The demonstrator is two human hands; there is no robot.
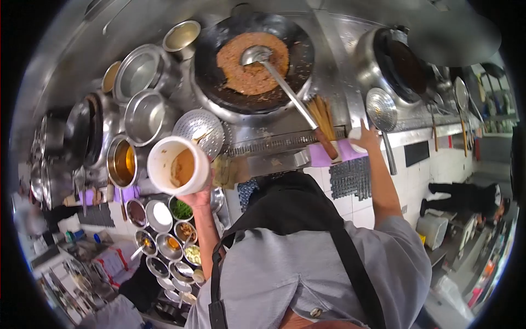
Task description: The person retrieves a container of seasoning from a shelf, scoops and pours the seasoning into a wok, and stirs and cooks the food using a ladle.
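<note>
My left hand [199, 196] is wrapped around the lower side of a white plastic tub [159, 162], tilted so that the orange-brown paste inside shows. Over at the stove's front edge, my right hand [369, 140] has its fingers at a white, rounded object [357, 137] whose kind I cannot make out. A large black wok [298, 66] in front holds a reddish-orange minced mixture [233, 60]. A steel ladle [287, 88] with a wooden handle end rests in the wok, its handle pointing toward me, beside a bamboo wok brush [323, 115].
Steel pots [145, 118] and a perforated strainer [200, 129] stand left of the wok. Bowls of ingredients [159, 215] crowd the lower left. A second skimmer [382, 107] and another wok [402, 66] are at right. A person [466, 197] stands farther right.
</note>
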